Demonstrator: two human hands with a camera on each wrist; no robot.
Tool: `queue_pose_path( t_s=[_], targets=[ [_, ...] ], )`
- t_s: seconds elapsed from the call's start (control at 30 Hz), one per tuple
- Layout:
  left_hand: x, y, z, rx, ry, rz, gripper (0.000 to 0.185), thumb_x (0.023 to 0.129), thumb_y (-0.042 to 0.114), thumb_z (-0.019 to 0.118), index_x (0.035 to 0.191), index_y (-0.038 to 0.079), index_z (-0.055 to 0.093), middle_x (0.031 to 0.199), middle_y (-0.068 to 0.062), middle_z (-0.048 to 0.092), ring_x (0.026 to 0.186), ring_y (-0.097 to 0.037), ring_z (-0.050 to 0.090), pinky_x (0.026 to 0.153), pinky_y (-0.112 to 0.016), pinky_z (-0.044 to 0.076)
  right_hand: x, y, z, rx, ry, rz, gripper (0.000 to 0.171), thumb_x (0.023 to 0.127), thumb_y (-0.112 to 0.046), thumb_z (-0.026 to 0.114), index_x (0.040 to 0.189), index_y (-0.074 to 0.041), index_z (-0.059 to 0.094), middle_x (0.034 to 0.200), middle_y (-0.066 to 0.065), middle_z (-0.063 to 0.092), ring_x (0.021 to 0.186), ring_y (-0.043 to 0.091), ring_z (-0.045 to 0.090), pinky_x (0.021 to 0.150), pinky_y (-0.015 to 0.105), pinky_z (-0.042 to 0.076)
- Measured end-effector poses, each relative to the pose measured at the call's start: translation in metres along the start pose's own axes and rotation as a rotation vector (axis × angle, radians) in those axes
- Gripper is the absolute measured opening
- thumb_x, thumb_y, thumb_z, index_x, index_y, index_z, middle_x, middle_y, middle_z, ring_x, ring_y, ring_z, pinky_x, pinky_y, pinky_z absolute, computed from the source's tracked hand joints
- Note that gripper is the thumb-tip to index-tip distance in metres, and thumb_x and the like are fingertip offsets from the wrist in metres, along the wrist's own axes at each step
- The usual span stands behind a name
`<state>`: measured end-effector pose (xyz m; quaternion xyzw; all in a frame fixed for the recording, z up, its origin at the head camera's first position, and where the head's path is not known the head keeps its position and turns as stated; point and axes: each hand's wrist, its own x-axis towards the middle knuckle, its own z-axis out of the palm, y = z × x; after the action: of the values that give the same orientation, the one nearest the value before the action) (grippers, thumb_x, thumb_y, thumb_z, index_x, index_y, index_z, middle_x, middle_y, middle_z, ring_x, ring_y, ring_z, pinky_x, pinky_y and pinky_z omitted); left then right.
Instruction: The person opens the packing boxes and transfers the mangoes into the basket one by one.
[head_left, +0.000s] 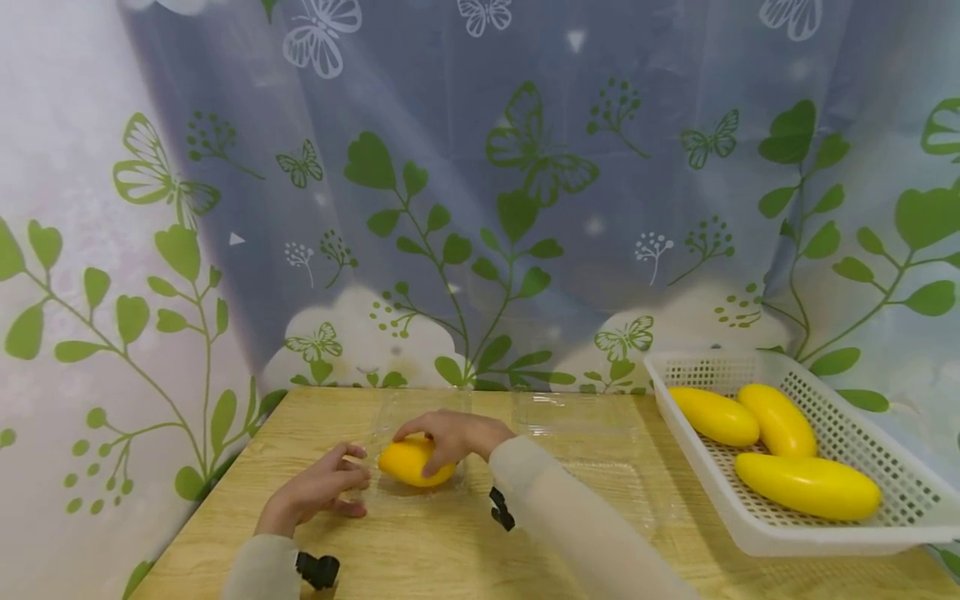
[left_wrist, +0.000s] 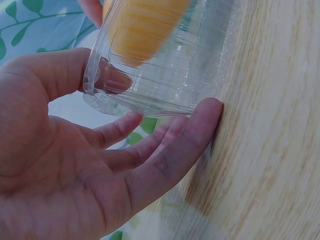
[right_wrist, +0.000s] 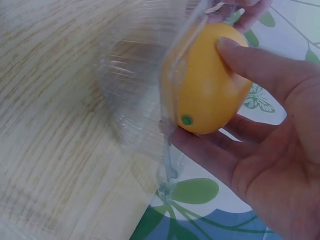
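A yellow mango (head_left: 408, 462) with a small green stem spot is gripped by my right hand (head_left: 450, 437), thumb on one side and fingers on the other. It sits at the opening of a clear plastic clamshell box (left_wrist: 165, 95), whose raised lid stands at the back in the head view. At the box's left end, my left hand (head_left: 322, 485) holds the edge; one digit shows through the plastic in the left wrist view. The right wrist view shows the mango (right_wrist: 212, 82) against the rim, with part of the box blurred behind it.
A second clear plastic clamshell (head_left: 611, 492) lies open on the wooden table (head_left: 420, 558), right of the first. At the right stands a white perforated basket (head_left: 750, 533) with three long yellow fruits (head_left: 806, 487). A patterned curtain (head_left: 450, 208) hangs behind the table.
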<state>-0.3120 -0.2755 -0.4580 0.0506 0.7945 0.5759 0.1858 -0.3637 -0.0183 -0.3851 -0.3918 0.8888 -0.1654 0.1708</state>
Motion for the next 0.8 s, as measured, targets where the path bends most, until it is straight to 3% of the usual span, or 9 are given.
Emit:
queue_pose_path(
  t_s=[0.17, 0.63, 0.8],
  targets=[
    [-0.001, 0.001, 0.0, 0.0, -0.003, -0.003, 0.058, 0.102, 0.014, 0.057, 0.145, -0.006, 0.023, 0.129, -0.029, 0.049, 0.097, -0.025, 0.062, 0.083, -0.043, 0.066, -0.003, -0.001, -0.004, 0.002, 0.006, -0.012, 0.065, 0.088, -0.015, 0.081, 0.147, -0.028, 0.057, 0.146, 0.002, 0.058, 0.124, 0.021, 0.06, 0.102, 0.032, 0.054],
    [0.001, 0.001, -0.001, 0.01, -0.008, -0.013, 0.06, 0.102, 0.016, 0.057, 0.146, -0.005, 0.024, 0.13, -0.029, 0.049, 0.099, -0.026, 0.062, 0.084, -0.044, 0.066, -0.013, -0.002, -0.012, 0.021, -0.011, 0.015, 0.064, 0.088, -0.016, 0.081, 0.146, -0.03, 0.057, 0.151, 0.001, 0.054, 0.131, 0.028, 0.058, 0.106, 0.039, 0.054],
    [0.0, 0.001, -0.001, 0.012, -0.001, -0.017, 0.06, 0.102, 0.016, 0.058, 0.146, -0.005, 0.024, 0.131, -0.029, 0.049, 0.101, -0.026, 0.062, 0.084, -0.044, 0.066, -0.015, -0.001, -0.017, 0.02, -0.02, 0.017, 0.065, 0.088, -0.016, 0.081, 0.146, -0.031, 0.057, 0.147, 0.003, 0.057, 0.128, 0.027, 0.058, 0.1, 0.035, 0.056]
  ],
)
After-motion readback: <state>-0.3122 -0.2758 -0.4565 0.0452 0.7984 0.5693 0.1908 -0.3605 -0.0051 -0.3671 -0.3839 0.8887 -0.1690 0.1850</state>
